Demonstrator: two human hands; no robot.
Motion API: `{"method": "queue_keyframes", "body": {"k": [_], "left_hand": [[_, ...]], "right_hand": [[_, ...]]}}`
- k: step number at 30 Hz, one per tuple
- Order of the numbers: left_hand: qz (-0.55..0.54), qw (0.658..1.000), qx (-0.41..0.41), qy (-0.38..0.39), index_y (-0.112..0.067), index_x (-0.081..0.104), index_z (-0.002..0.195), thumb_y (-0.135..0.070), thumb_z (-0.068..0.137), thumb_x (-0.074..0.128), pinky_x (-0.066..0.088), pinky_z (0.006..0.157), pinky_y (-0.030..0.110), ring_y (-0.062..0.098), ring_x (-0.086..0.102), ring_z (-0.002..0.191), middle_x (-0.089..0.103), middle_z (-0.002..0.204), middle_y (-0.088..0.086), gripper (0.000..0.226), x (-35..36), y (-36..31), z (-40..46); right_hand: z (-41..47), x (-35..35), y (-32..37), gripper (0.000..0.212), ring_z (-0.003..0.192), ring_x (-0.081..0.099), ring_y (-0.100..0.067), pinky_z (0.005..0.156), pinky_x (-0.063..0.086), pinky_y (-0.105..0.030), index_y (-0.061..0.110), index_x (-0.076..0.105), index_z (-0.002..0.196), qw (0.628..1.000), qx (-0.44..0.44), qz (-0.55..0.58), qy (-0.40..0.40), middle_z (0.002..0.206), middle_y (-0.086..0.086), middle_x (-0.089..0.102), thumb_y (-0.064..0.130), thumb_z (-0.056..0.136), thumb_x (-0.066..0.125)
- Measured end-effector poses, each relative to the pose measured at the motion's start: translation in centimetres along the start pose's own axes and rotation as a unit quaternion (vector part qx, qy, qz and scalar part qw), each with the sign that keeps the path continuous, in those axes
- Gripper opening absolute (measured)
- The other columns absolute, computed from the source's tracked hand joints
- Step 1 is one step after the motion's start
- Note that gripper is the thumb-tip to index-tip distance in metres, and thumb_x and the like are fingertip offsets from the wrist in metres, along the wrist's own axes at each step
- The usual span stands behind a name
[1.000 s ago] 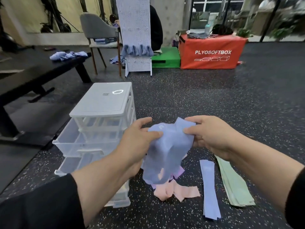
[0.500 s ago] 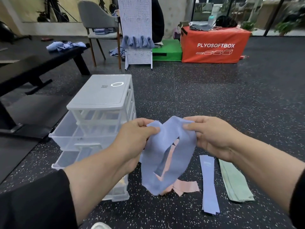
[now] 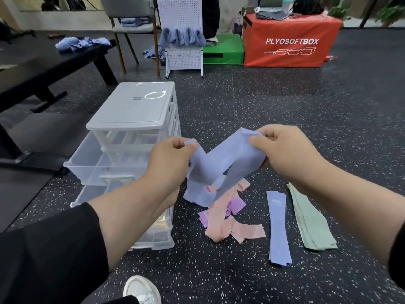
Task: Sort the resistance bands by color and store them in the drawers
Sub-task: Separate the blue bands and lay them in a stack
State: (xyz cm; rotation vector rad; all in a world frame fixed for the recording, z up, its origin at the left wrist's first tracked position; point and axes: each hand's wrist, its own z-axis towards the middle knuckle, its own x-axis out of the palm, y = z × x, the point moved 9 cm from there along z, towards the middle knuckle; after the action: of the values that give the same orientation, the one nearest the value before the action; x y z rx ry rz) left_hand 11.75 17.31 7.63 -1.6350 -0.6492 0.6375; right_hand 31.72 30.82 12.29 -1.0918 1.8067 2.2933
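A blue resistance band (image 3: 221, 167) hangs as a twisted loop between my hands above the floor. My left hand (image 3: 168, 159) pinches one end and my right hand (image 3: 282, 150) pinches the other. Under it lies a tangle of pink bands (image 3: 228, 224) with a purple band (image 3: 235, 206) in it. To the right lie a flat stack of blue bands (image 3: 278, 229) and a flat stack of green bands (image 3: 311, 224). The white drawer unit (image 3: 135, 106) stands at the left with its clear drawers (image 3: 87, 161) pulled out.
A black bench (image 3: 50, 71) with blue cloths stands at the far left. Behind are a chair (image 3: 129, 20), a white pegboard stand (image 3: 182, 34), a green box (image 3: 223, 49) and a red plyo box (image 3: 289, 40). My white shoe (image 3: 142, 290) shows at the bottom.
My hands have drawn apart and spread the bunched blue band into a longer loop. The view has tilted down, so the pink and purple bands under it now show more.
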Motion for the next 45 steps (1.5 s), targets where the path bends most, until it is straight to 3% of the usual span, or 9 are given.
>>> {"method": "queue_keyframes", "body": {"k": [5,10,15,20,29,32,35,41,45], "left_hand": [[0.009,0.999,0.013,-0.041,-0.018,0.07,0.089,-0.023,0.098,0.064,0.058,0.091,0.048,0.021,0.06,0.082,0.067,0.093,0.009,0.012,-1.1,-0.2,0.8],[-0.001,1.0,-0.01,0.001,-0.007,0.069,0.092,-0.017,0.098,0.066,0.058,0.062,0.024,0.02,0.06,0.074,0.065,0.091,0.014,0.012,-0.1,0.0,0.8],[-0.006,0.999,-0.029,0.031,-0.008,0.066,0.089,-0.013,0.092,0.073,0.048,0.056,0.021,0.011,0.056,0.056,0.065,0.075,0.006,0.008,1.5,0.1,0.1],[-0.056,0.995,-0.07,0.034,-0.008,0.061,0.081,-0.01,0.093,0.072,0.063,0.072,0.037,0.025,0.064,0.072,0.067,0.087,0.018,0.016,3.7,0.4,-0.7],[-0.081,0.992,-0.086,0.036,0.013,0.068,0.092,-0.003,0.093,0.062,0.061,0.08,0.051,0.029,0.069,0.072,0.071,0.084,0.029,0.017,6.0,1.3,-1.5],[-0.068,0.993,-0.082,0.044,0.017,0.065,0.089,0.001,0.091,0.059,0.063,0.074,0.041,0.024,0.066,0.067,0.064,0.073,0.015,0.017,6.0,1.5,-1.7],[-0.094,0.99,-0.082,0.068,0.015,0.068,0.085,0.008,0.092,0.052,0.062,0.066,0.031,0.019,0.062,0.054,0.062,0.058,0.012,0.019,6.8,1.1,-2.7],[-0.141,0.982,-0.114,0.06,0.0,0.063,0.084,-0.001,0.094,0.054,0.056,0.055,0.024,0.017,0.054,0.049,0.056,0.061,0.009,0.013,6.7,1.1,-2.4],[-0.086,0.988,-0.11,0.063,-0.003,0.063,0.077,-0.002,0.096,0.059,0.05,0.052,0.024,0.02,0.049,0.058,0.053,0.069,0.012,0.019,6.2,1.4,-1.7]], "right_hand": [[0.5,-1.8,0.9,0.031,0.054,0.039,-0.015,0.051,0.028,-0.027,0.003,0.068,0.083,0.998,-0.022,-0.043,-0.034,0.066,-0.004,0.052,0.031,0.095,0.063],[0.5,-2.0,1.0,0.036,0.056,0.038,-0.017,0.053,0.029,-0.032,-0.004,0.063,0.08,0.989,-0.044,-0.14,-0.037,0.067,-0.01,0.051,0.028,0.095,0.062],[0.8,-1.1,-0.1,0.028,0.051,0.049,-0.028,0.05,0.035,-0.027,0.009,0.07,0.076,0.993,-0.036,-0.11,-0.024,0.069,-0.016,0.067,0.029,0.095,0.064],[0.2,1.1,-0.5,0.027,0.068,0.071,-0.033,0.06,0.056,-0.039,0.009,0.071,0.073,0.993,-0.037,-0.11,-0.01,0.066,-0.013,0.07,0.027,0.091,0.062],[-0.8,4.5,0.9,0.038,0.071,0.058,-0.028,0.067,0.046,-0.037,0.001,0.064,0.077,0.982,-0.096,-0.159,0.022,0.074,-0.017,0.064,0.03,0.099,0.052],[-0.8,4.2,1.2,0.041,0.067,0.049,-0.027,0.066,0.045,-0.037,0.001,0.06,0.072,0.983,-0.099,-0.157,0.011,0.07,-0.017,0.06,0.031,0.099,0.052],[-1.0,4.7,1.7,0.04,0.072,0.051,-0.016,0.065,0.039,-0.023,0.006,0.063,0.074,0.979,-0.11,-0.169,0.018,0.076,-0.005,0.056,0.033,0.101,0.051],[-1.8,5.9,2.3,0.04,0.073,0.049,-0.018,0.059,0.035,-0.033,0.019,0.051,0.068,0.967,-0.136,-0.207,0.061,0.083,0.001,0.046,0.033,0.105,0.046],[-2.5,7.2,2.3,0.031,0.088,0.054,-0.025,0.08,0.044,-0.041,0.014,0.053,0.072,0.959,-0.148,-0.208,0.121,0.092,-0.008,0.053,0.021,0.102,0.047]]}}
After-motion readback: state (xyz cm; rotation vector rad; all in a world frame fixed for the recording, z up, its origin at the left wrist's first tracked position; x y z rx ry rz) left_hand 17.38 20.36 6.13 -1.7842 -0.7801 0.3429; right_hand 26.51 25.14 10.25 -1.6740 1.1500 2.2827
